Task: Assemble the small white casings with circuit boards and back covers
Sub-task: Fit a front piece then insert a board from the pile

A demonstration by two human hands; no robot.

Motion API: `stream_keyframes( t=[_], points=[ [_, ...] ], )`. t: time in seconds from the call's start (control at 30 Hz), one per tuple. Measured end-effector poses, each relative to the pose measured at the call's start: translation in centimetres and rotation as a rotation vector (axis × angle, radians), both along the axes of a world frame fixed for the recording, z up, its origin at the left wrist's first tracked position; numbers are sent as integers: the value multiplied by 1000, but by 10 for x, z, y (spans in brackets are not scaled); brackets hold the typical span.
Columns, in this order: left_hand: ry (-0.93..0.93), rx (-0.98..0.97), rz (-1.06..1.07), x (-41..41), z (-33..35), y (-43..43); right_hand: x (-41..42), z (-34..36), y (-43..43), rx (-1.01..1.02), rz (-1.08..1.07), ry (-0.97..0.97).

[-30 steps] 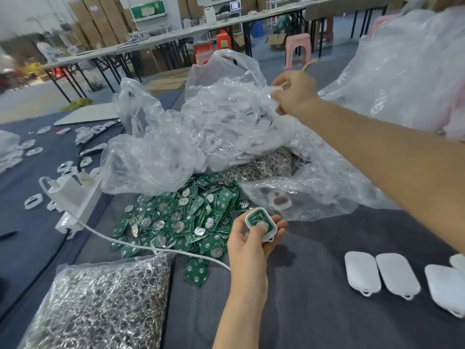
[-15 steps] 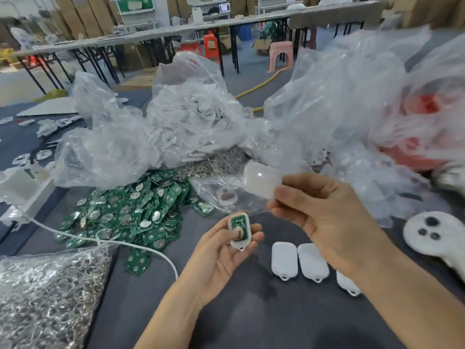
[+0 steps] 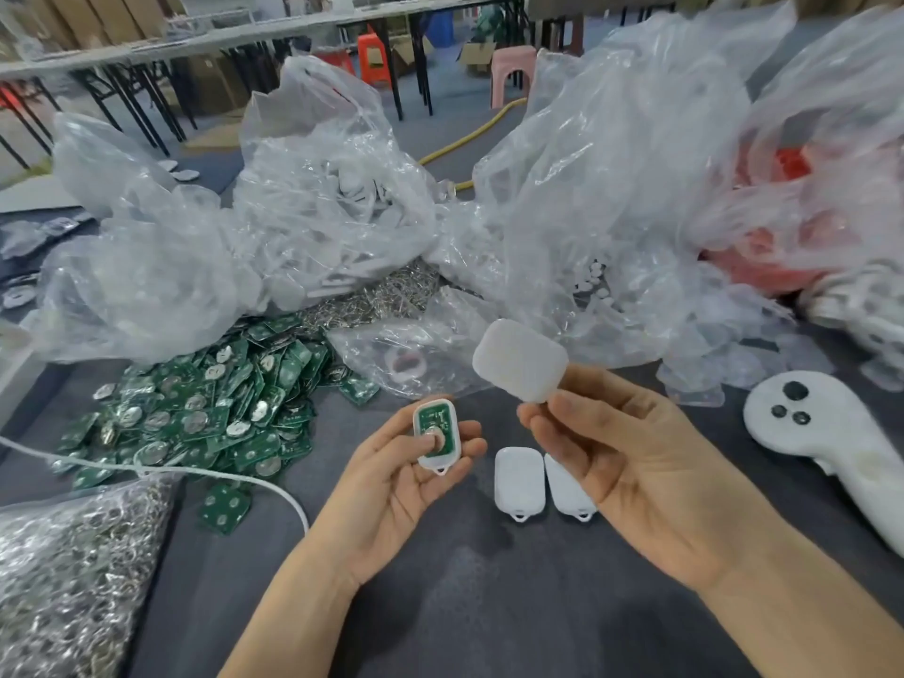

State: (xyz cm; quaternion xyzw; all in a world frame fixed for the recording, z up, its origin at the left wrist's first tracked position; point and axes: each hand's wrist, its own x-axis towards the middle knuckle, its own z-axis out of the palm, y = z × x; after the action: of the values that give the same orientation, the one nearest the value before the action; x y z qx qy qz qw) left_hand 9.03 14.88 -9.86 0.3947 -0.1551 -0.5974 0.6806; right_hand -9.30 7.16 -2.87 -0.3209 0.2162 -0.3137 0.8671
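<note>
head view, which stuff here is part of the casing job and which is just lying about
In the job: casing with circuit board in the left hand; back cover pinched by the right hand; pile of green circuit boards; two closed white units on the table.
Lying about: white controller; bag of metal rings; white cable; yellow hose.

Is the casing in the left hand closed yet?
Open. The casing in the left hand shows its circuit board uncovered; the right hand pinches the back cover apart.
</note>
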Motion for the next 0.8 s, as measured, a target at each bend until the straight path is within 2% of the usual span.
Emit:
stream_keyframes(
  t=[0.27,0.5,0.8],
  points=[
    [3,-8,-10,1,-2,0,0,-11,5,-51,103,-22],
    [-12,9,-1,0,-2,0,1,-18,3,21,-29,51],
    [-35,15,-20,0,-3,0,-2,-24,-3,18,-50,66]
  ],
)
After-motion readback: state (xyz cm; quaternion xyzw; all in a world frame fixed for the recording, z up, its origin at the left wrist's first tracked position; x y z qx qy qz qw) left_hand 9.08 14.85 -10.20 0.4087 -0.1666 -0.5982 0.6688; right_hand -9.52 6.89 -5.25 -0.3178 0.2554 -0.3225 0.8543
